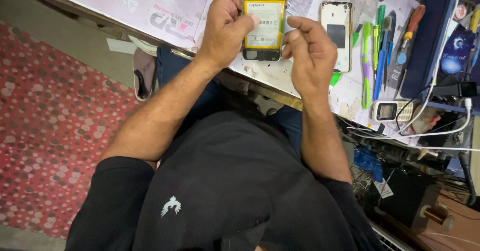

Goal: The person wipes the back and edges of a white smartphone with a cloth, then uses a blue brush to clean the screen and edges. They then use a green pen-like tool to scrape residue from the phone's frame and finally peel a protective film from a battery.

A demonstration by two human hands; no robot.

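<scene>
Yellow-labelled battery sits exposed in the opened phone point(263, 23): light, stiff, fragile. Left hand point(225, 26) grips its edge; right hand point(311, 56) pinches empty beside it.

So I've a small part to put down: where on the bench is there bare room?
Bare patch left of the opened phone, on the pale printed mat. Crowded right of the back cover: tools, small keypad phone, cables.

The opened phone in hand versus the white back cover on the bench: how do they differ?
The opened phone shows a yellow battery; the white back cover shows a dark patch on a pale inner face. The left hand grips the opened phone, right hand beside it; the white back cover lies untouched. Both are upright rectangles.
</scene>
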